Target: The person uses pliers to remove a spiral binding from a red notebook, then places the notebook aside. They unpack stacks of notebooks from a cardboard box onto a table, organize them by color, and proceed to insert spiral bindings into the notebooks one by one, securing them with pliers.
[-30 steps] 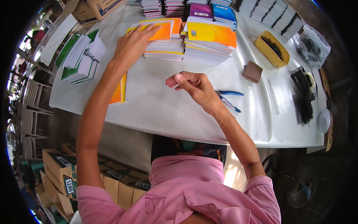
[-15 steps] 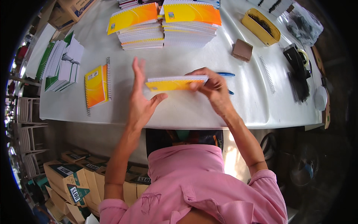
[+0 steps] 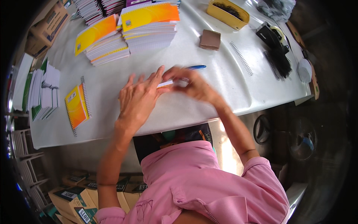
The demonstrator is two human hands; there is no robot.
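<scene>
White tabletop (image 3: 209,100) stretched before us, with a spiral notebook (image 3: 76,106) lying flat at its left and yellow-covered stacks (image 3: 128,31) at the far side. Our left hand (image 3: 140,99) lay near the middle, fingers spread flat, covering most of a thin stack of pages (image 3: 167,83). Our right hand (image 3: 194,86), blurred, curled its fingers on that stack's right end; a blue pen (image 3: 195,67) lay just beyond.

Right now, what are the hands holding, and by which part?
A thin stack of sheets, mostly hidden: left hand lies flat over it, blurred right hand grips its right end.
</scene>
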